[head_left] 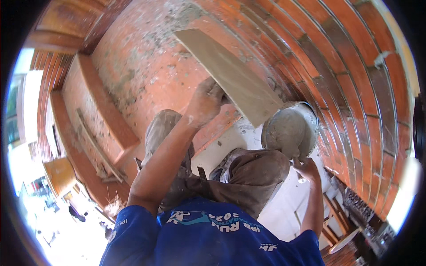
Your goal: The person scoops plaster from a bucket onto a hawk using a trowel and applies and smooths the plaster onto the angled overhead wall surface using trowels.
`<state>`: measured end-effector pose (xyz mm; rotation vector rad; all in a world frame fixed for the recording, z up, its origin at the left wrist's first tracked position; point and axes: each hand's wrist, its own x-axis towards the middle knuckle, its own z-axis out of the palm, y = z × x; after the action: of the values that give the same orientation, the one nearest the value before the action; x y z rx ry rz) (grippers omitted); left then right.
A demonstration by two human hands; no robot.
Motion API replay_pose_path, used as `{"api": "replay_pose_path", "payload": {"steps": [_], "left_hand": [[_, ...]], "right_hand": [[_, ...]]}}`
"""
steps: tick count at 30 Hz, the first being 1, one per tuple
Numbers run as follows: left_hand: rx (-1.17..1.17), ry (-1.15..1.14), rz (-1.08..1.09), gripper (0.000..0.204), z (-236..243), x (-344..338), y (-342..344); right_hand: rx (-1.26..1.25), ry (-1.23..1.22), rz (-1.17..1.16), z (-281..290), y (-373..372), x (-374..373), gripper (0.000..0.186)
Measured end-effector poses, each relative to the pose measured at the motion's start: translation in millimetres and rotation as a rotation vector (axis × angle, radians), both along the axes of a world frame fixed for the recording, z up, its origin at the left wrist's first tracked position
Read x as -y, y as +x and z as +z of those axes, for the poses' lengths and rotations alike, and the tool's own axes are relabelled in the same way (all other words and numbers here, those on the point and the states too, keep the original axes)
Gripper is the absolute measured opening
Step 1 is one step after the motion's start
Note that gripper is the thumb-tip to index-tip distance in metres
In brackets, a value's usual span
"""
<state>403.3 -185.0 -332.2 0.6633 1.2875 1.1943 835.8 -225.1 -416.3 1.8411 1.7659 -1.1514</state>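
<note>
My left hand (206,101) grips the long edge of a flat, beige tile strip (235,73), holding it up at a slant over the floor. The strip's lower end reaches close to a round bucket (313,116) of wet grey mortar (288,128) beside the brick wall. At the mortar's near side, my right hand (307,169) has its fingers curled closed. What those fingers hold is mostly hidden and cannot be made out. My bent knees in dusty brown trousers (259,170) lie between my two arms.
A red brick wall (328,57) curves along the right. The reddish floor (128,66) is spattered with mortar. To the left are raised steps (100,106) with a thin wooden stick (97,144). Wooden furniture (335,215) stands at lower right.
</note>
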Motion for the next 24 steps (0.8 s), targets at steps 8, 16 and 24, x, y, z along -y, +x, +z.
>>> {"api": "replay_pose_path", "payload": {"steps": [8, 16, 24], "left_hand": [[0.085, 0.016, 0.293, 0.031, -103.0, 76.1, -44.6], [0.206, 0.158, 0.178, 0.037, -68.5, 65.3, -32.0], [-0.297, 0.21, -0.358, 0.026, 6.2, -0.9, 40.9]], "right_hand": [[0.282, 0.535, 0.353, 33.7, 52.3, 1.2, 0.034], [0.162, 0.748, 0.244, -105.5, 0.1, 42.8, 0.029], [-0.493, 0.094, -0.836, -42.6, -27.1, 107.1, 0.022]]}}
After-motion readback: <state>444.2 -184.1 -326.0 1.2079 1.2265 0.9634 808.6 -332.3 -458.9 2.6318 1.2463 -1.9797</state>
